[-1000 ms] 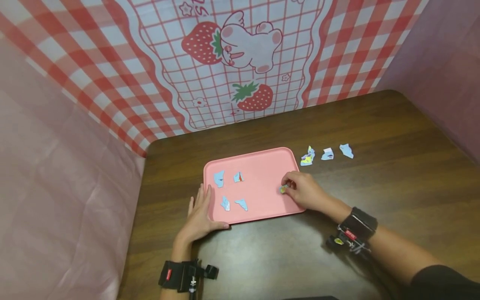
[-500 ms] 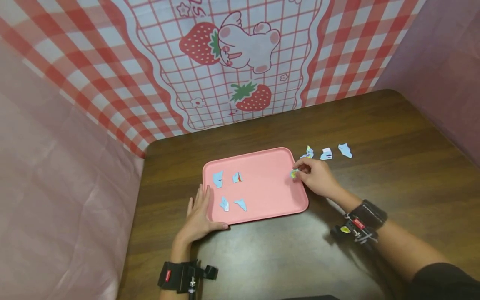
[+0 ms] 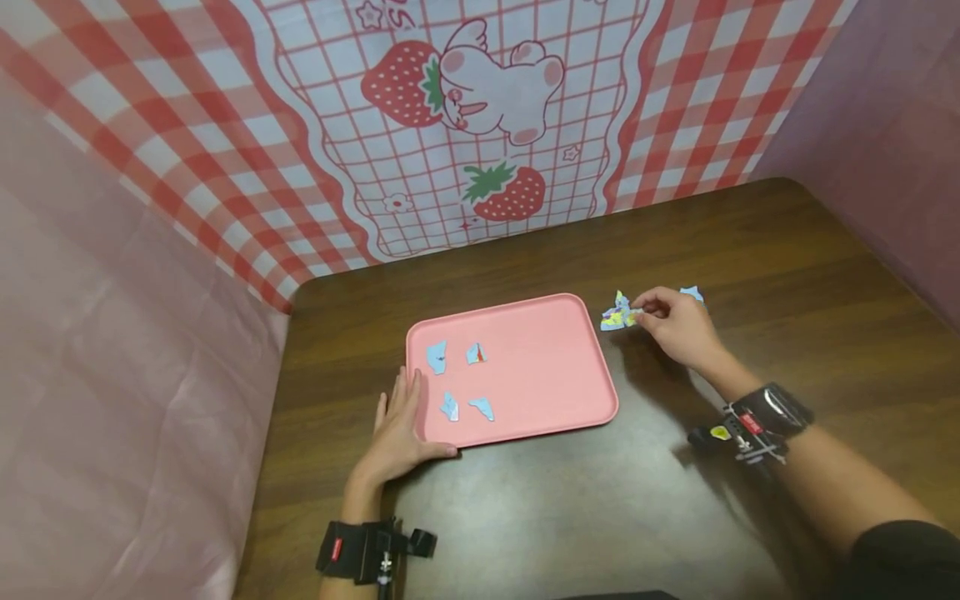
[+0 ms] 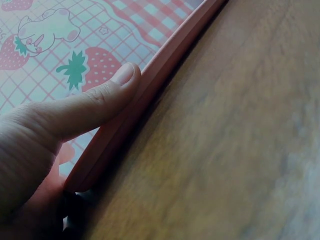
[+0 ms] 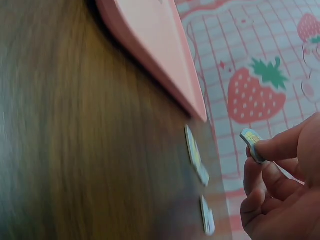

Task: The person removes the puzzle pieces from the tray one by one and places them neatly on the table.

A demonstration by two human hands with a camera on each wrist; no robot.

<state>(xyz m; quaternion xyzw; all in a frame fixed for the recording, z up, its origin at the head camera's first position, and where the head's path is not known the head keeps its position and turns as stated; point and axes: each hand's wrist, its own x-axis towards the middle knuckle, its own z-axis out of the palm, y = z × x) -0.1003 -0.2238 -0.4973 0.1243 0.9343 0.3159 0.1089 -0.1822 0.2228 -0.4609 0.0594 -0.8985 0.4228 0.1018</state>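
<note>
My right hand pinches a small blue and yellow puzzle piece between thumb and fingers, over the table just right of the pink tray. In the head view the held piece overlaps a yellow, purple and blue piece cluster; whether they touch I cannot tell. Behind the hand, a light blue piece is partly covered. My left hand rests at the tray's near left corner, fingers straight along the left rim, thumb on the front rim. Several irregular blue pieces lie spread in the tray's left half.
The brown wooden table reaches beyond the tray on every side. A strawberry-and-check cloth hangs along its back edge. Plain pink cloth hangs at the left, with more at the right.
My right hand has moved right and away from me, carrying the pinched piece from over the tray's right side to the pieces beside it. My left hand and the tray stay put.
</note>
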